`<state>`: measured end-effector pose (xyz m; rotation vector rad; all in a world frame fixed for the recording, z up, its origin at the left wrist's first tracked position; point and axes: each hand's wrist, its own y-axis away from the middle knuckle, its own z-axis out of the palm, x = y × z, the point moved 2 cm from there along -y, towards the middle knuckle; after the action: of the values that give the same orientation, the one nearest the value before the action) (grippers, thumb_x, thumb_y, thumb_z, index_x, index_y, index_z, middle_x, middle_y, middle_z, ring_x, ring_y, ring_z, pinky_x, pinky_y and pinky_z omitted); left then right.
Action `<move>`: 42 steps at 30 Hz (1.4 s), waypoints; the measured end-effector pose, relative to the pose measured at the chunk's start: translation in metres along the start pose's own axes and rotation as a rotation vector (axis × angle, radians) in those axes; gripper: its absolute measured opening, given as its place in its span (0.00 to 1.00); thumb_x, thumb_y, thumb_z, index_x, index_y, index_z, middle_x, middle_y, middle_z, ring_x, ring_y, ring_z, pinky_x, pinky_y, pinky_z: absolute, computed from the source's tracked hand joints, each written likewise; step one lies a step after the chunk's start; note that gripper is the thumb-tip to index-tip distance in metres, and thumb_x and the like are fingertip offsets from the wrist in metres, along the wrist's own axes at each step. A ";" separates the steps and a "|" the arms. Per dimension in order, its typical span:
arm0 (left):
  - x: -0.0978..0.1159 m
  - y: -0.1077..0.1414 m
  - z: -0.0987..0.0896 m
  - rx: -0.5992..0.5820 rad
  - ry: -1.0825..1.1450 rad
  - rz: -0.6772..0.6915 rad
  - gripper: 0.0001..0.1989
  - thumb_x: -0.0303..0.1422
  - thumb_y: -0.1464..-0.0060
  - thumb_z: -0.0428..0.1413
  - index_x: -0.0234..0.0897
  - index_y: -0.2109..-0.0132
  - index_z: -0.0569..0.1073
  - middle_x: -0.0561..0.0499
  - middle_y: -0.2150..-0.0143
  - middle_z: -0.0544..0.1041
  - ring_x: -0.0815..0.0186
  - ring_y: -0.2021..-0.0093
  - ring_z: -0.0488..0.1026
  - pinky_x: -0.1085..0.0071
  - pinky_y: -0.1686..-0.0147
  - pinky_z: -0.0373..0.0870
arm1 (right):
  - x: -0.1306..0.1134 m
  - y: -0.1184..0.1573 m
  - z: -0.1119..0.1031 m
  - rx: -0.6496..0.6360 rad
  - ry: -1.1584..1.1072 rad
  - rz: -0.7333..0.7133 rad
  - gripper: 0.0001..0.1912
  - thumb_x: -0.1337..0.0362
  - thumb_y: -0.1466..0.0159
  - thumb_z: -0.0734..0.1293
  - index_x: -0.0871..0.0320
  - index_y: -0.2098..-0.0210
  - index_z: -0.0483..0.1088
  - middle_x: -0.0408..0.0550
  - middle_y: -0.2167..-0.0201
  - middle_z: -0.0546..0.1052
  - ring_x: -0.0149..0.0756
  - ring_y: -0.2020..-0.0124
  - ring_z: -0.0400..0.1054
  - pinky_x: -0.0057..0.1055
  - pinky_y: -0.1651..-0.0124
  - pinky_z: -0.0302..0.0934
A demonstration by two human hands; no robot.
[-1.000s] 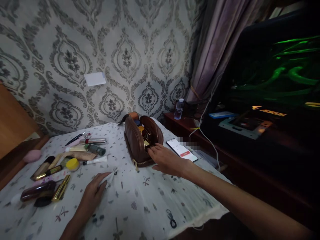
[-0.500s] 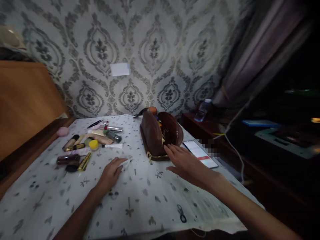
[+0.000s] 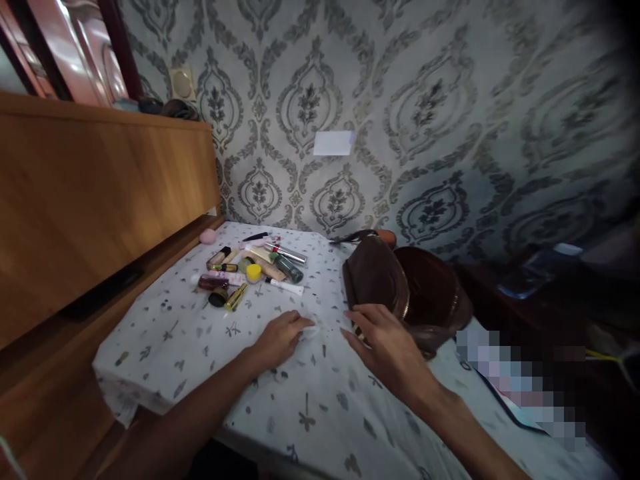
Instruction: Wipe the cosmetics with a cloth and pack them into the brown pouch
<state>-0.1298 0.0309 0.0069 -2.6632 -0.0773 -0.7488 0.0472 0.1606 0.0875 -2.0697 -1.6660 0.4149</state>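
Note:
My left hand rests low over the patterned tablecloth, its thumb and forefinger pinched at a small whitish, see-through thing too blurred to name. Facing it, my right hand has its thumb and fingers apart, with nothing seen in its grasp. Its fingertips are at the front left corner of a brown cosmetic bag, partly covering the gold zip pull; whether they touch it I cannot tell. The bag gapes at the top, and its inside is dark. An orange-ended dark item shows behind it.
Left of the bag lie several cosmetics: a yellow-lidded jar, a gold tube, a dark green bottle and a white tube. A pink sponge sits near the wooden board. A phone lies at right.
The view has swung left. My right hand has shifted from the bag's front right towards its front left corner, nearer my left hand. The left hand keeps its pinch.

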 end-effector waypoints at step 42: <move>-0.062 0.045 -0.150 0.632 -0.482 -0.604 0.16 0.38 0.42 0.44 0.38 0.53 0.71 0.41 0.53 0.74 0.51 0.49 0.70 0.56 0.48 0.68 | -0.049 -0.051 0.138 0.029 -0.734 0.400 0.11 0.72 0.40 0.62 0.59 0.64 0.76 0.51 0.64 0.79 0.40 0.62 0.72 0.35 0.54 0.66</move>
<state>-0.2504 -0.0631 0.0781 -2.1259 -1.0829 -0.1549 -0.0752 0.1426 -0.0068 -2.3875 -1.5494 1.4616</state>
